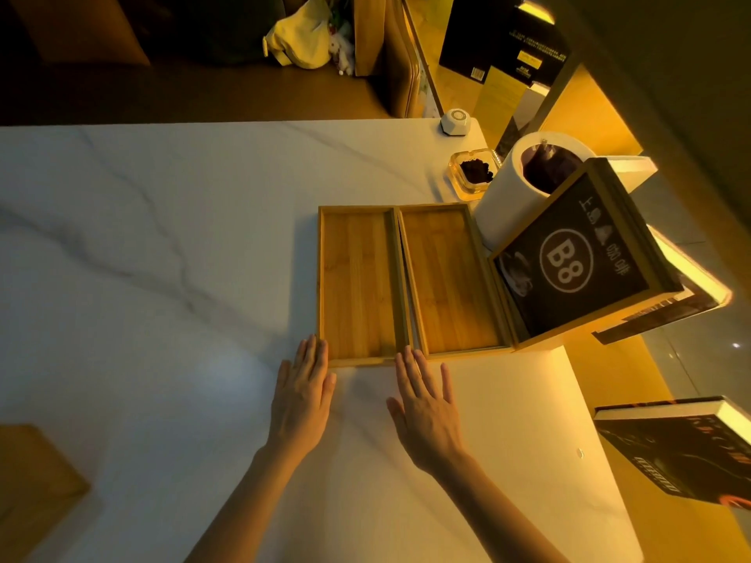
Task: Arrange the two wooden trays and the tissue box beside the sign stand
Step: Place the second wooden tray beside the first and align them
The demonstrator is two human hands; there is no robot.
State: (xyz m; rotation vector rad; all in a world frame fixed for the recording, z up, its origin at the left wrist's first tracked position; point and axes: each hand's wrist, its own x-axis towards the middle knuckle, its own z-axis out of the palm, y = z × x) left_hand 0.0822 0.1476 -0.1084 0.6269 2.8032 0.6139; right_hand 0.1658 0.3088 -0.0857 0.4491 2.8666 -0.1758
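Two shallow wooden trays lie side by side on the white marble table [142, 237]: the left tray [355, 284] and the right tray [449, 278], their long sides nearly touching. The right tray sits against the wooden sign stand [577, 258], a dark panel marked "B8". My left hand [302, 390] lies flat, fingertips at the left tray's near left corner. My right hand [426, 404] is flat too, fingertips touching the near edge where both trays meet. Both hands hold nothing. A wooden box [36, 485], possibly the tissue box, shows at the lower left edge.
A white cylinder with a dark opening [524, 184] stands behind the sign stand. A glass ashtray with dark contents [473, 172] and a small white call button [455, 121] sit at the far right corner. Books [686, 453] lie on the ledge to the right.
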